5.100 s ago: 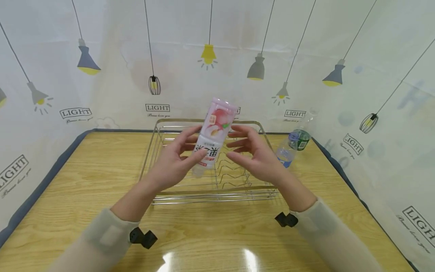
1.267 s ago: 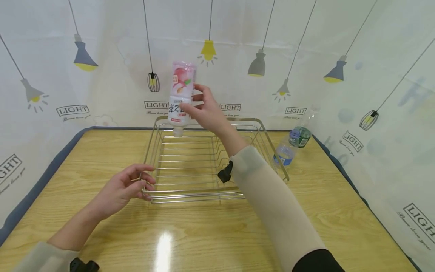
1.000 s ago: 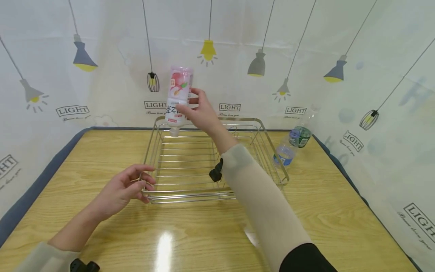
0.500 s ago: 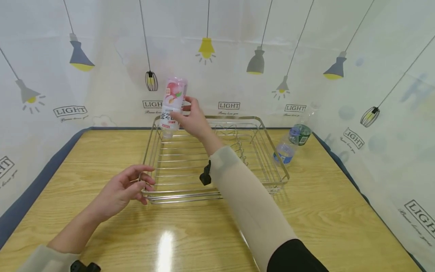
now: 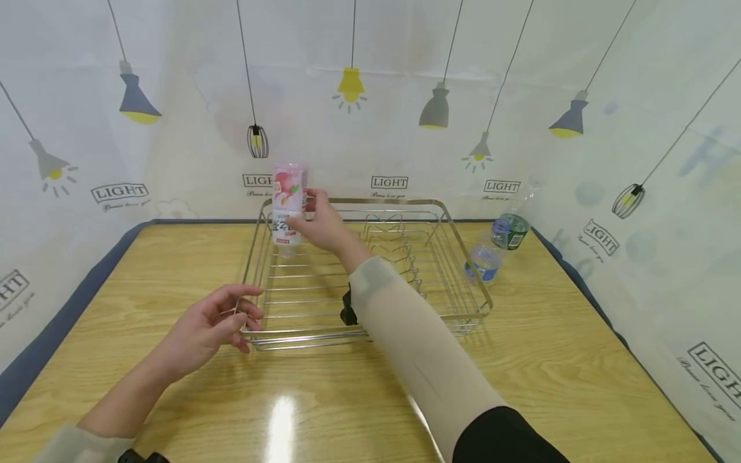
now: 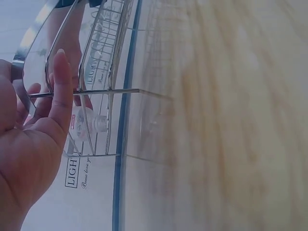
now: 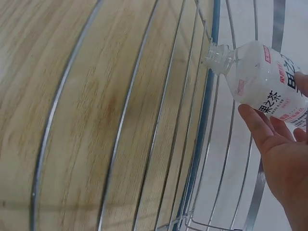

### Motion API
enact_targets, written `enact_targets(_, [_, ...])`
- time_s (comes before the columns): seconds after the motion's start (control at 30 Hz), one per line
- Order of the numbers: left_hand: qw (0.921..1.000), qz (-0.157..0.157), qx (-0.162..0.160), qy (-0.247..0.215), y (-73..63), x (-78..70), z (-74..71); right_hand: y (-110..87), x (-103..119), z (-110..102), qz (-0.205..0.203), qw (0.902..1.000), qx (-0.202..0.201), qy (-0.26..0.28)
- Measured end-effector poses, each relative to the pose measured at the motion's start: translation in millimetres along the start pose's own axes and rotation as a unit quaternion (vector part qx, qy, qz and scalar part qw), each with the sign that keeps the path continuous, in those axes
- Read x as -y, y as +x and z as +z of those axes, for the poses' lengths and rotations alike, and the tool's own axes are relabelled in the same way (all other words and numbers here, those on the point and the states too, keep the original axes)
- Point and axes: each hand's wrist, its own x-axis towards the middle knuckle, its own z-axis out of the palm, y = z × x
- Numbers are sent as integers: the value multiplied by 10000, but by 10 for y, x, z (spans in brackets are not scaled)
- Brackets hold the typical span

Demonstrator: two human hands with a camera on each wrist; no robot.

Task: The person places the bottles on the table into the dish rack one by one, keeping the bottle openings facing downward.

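Bottle [image 5: 286, 202] (neck down) lower now

The head view looks forward and down over a wooden table [image 5: 202, 418], far enough back to take in the wire dish rack [image 5: 399, 201] and the lamp-print backdrop [image 5: 382, 141]. Tipped sideways, the left-wrist view looks past the close left hand [image 6: 33, 154] through the rack's bars; the right-wrist view, also tipped, peers closely across its wires. All three share the peach-drink bottle [image 5: 287, 196].
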Motion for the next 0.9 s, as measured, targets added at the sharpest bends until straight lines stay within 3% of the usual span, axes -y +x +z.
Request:
enact_targets(0.53, [10000,21,-39,-35,20,4,-1,23,-23,20,97,9989,265,-383])
enact_targets(0.9, [10000,-44,-67,11,14,1,1,60,-48,33,436,9935,430,-960])
